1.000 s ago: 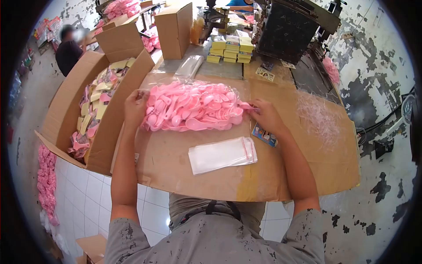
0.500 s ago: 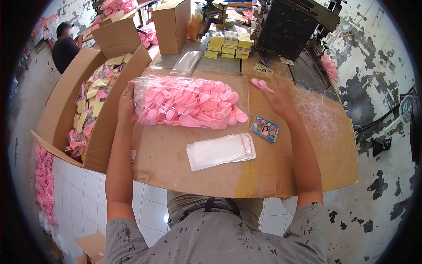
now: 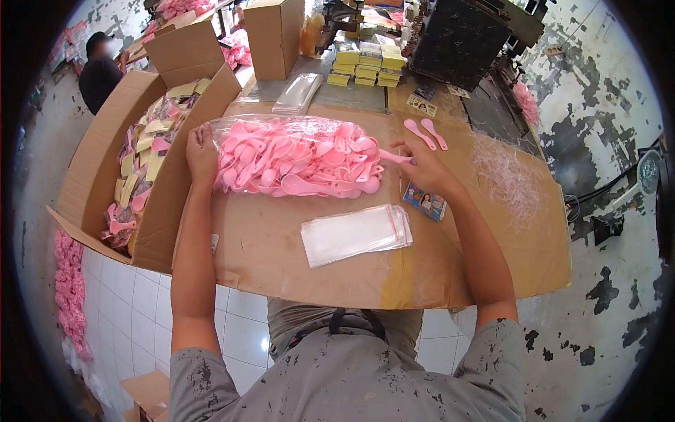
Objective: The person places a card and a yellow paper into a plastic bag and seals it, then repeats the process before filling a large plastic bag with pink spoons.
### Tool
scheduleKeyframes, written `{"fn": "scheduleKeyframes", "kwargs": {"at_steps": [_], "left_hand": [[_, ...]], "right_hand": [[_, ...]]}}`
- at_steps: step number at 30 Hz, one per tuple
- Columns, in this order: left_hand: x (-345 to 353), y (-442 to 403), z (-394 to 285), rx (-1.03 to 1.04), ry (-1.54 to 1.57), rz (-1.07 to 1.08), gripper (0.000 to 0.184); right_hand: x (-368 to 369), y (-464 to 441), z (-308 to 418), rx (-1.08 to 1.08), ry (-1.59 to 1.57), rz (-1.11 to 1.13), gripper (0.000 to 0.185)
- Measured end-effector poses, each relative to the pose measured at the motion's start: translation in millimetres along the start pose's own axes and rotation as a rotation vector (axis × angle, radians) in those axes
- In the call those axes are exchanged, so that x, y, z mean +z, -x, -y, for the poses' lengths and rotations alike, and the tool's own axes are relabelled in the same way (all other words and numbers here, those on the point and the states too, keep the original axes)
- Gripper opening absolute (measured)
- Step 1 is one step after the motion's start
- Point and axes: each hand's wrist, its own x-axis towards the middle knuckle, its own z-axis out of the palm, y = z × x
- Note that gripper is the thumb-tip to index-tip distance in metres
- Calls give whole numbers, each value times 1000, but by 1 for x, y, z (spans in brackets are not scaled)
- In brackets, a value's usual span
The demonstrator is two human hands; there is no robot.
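A clear plastic bag full of pink spoons (image 3: pixel 299 158) lies across the cardboard-covered table. My left hand (image 3: pixel 203 153) grips the bag's left end with closed fingers. At the bag's right end, my right hand (image 3: pixel 420 167) pinches a pink spoon (image 3: pixel 395 156) by its handle. Two loose pink spoons (image 3: pixel 425 133) rest side by side beyond my right hand. A blue printed card stack (image 3: pixel 425 201) is partly under my right wrist. Nearer to me lies a stack of clear sleeves (image 3: pixel 356 235).
An open carton (image 3: pixel 158 200) of packed spoons and yellow cards stands at the left. Behind are a tall box (image 3: pixel 271 42), card stacks (image 3: pixel 365 63), plastic film (image 3: pixel 298 93) and a dark machine (image 3: pixel 458 43). Plastic strips (image 3: pixel 508 184) lie right. A person (image 3: pixel 100 74) sits far left.
My right hand set two pink spoons on the cardboard, then came back to the bag and took hold of another spoon. My left hand stays on the bag's left end.
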Motion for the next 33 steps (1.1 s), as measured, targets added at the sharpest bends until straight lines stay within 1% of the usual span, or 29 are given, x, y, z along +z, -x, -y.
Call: {"fn": "scheduleKeyframes", "kwargs": {"at_steps": [1, 2, 4, 7, 10, 13, 16, 19, 22, 25, 28, 31, 33], "left_hand": [[1, 1, -1, 5, -56, -4, 40], [0, 3, -1, -16, -123, 9, 37], [-3, 5, -12, -53, -255, 34, 34], [-3, 4, -4, 4, -169, 14, 35], [-1, -3, 14, -78, -3, 64, 38], [-1, -1, 14, -113, 95, 121, 39], [0, -3, 20, -241, 298, 243, 38], [4, -1, 17, -190, 229, 214, 39], [3, 0, 15, -226, 219, 215, 38], [2, 0, 12, -181, 176, 198, 38], [4, 4, 2, -166, 133, 183, 38], [4, 2, 6, -179, 126, 216, 39], [3, 5, 5, -177, 119, 216, 39]], "right_hand": [[1, -3, -3, -49, 21, -80, 35], [-2, -4, -6, 87, 57, -46, 33], [-14, -7, 25, 359, 128, 19, 29], [-11, -6, 25, 199, 107, -18, 27], [8, -11, 18, 108, 8, 13, 31], [24, -17, 4, 172, -160, 29, 39], [24, -19, 12, 185, -167, -9, 45], [36, -22, 11, 114, -268, -30, 47], [18, -31, 4, 158, -206, 70, 48], [-2, -29, 9, 281, -56, 179, 46], [12, -22, 22, 32, -143, 95, 42], [25, -21, 17, 82, -206, 108, 39], [14, -23, 13, -81, 15, 107, 37]]}}
